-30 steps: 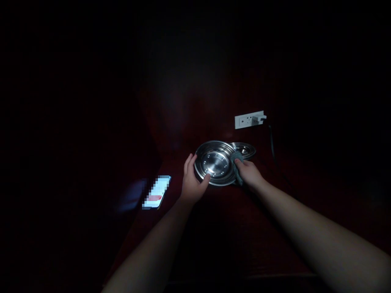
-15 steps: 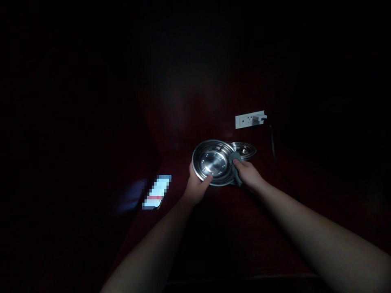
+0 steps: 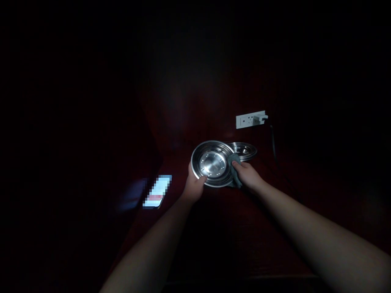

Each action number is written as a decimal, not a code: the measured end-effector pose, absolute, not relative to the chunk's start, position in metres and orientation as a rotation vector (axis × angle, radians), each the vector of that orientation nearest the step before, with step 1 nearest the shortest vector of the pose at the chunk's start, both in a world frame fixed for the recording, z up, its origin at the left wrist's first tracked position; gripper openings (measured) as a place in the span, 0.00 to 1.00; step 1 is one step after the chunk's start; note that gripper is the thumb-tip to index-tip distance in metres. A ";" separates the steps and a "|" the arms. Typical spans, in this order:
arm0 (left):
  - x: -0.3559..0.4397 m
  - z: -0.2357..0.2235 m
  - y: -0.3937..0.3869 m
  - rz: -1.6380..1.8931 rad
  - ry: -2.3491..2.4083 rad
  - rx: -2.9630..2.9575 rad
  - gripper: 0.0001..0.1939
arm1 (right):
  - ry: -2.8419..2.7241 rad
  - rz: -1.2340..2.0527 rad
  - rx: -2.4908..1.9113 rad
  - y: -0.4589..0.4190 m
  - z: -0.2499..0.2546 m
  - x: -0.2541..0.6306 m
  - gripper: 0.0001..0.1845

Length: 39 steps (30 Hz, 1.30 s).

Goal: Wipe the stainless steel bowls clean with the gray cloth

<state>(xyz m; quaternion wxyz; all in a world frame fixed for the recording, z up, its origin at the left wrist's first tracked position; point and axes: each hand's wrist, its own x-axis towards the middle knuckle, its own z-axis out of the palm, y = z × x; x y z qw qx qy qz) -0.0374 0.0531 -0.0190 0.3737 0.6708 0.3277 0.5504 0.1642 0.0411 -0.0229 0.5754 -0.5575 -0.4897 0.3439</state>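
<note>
A shiny stainless steel bowl (image 3: 214, 163) is held up and tilted so that its inside faces me. My left hand (image 3: 194, 186) grips its lower left rim, with the thumb over the edge and the other fingers hidden behind. My right hand (image 3: 247, 175) is closed on a grey-green cloth (image 3: 234, 166), which is folded over the bowl's right rim. The thumb presses the cloth against the metal, and part of the cloth hangs below the rim. Behind the bowl to the right lies a second round steel piece (image 3: 246, 151), partly covered by the bowl; whether it is a lid or a dish I cannot tell.
A phone (image 3: 157, 192) with a lit, blurred screen lies on the dark red tabletop (image 3: 244, 236) to the left. On the back wall is a white power socket (image 3: 251, 119) with a plug in it. A dark cable (image 3: 273, 142) hangs at its right. The surroundings are very dark.
The bowl has shifted very slightly left and down. My left thumb has slid a little left along the rim, and the right hand with the cloth has moved slightly left.
</note>
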 end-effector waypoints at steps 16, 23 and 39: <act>-0.036 -0.013 0.053 1.402 0.830 1.660 0.36 | -1.083 0.885 -1.316 0.040 -0.021 0.166 0.17; -0.036 -0.013 0.054 1.406 0.817 1.628 0.36 | -1.064 0.885 -1.355 0.038 -0.018 0.165 0.17; -0.040 -0.008 0.054 1.331 0.781 1.552 0.33 | -1.097 0.867 -1.357 0.036 -0.017 0.167 0.18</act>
